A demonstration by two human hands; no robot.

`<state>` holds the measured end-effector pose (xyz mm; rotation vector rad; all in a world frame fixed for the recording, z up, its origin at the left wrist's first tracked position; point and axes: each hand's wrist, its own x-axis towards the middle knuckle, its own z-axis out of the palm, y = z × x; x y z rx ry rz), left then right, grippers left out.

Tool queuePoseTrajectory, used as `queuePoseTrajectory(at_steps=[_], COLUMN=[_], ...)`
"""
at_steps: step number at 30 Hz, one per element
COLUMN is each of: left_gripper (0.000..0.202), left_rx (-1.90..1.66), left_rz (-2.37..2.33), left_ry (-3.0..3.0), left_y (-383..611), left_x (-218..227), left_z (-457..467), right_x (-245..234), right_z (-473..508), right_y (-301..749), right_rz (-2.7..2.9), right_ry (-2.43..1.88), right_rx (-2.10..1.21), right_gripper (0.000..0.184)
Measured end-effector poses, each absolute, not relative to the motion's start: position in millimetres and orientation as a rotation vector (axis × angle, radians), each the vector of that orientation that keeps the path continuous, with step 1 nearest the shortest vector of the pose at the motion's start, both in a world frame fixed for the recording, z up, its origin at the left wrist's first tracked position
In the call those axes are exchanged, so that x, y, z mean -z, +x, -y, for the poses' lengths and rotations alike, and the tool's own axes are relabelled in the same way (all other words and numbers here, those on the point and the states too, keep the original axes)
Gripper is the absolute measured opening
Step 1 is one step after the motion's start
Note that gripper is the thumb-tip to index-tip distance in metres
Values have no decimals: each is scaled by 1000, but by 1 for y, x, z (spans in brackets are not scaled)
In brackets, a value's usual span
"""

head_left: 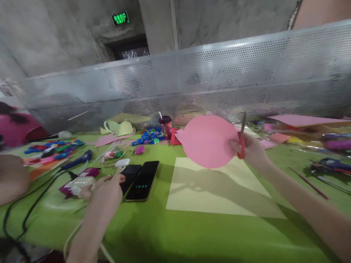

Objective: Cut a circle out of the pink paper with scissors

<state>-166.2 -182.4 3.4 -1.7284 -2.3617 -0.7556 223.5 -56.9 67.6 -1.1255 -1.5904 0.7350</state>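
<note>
My right hand (pixel 251 149) is raised above the green table (pixel 170 233) and grips red-handled scissors (pixel 242 137), blades pointing up. The same hand pinches the edge of a round pink paper cutout (pixel 207 140), held upright. Below it lies a pale yellow sheet (pixel 219 190). My left hand (pixel 105 191) rests low at the left, fingers curled near the corner of a black phone (pixel 131 175); a second black phone (pixel 143 180) with a lit screen lies beside it. Whether the left hand holds anything is hidden.
A perforated metal screen (pixel 219 76) runs along the far edge. Blue bottle caps (pixel 149 136), a dark cup (pixel 165 126), pink and yellow paper scraps, cables (pixel 33 204) and pens lie about. Another person's arm (pixel 12 179) is at the left edge.
</note>
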Motion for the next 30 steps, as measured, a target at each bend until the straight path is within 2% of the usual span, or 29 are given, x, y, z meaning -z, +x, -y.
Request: queuePoseTrajectory(at_steps=[8, 24, 30], left_gripper=[49, 38, 33], left_rx=[710, 350, 358], left_rz=[2473, 2423, 2406], left_ry=[-1513, -1558, -1552], left_y=[-154, -167, -167], left_x=[7, -2, -5], left_z=[194, 199, 208], right_x=[-66, -63, -63], right_z=[55, 50, 50], right_y=[222, 223, 222], right_rz=[1537, 1563, 1562], right_ry=[-1070, -1052, -1061], right_rx=[-774, -738, -681], right_gripper=[30, 26, 26])
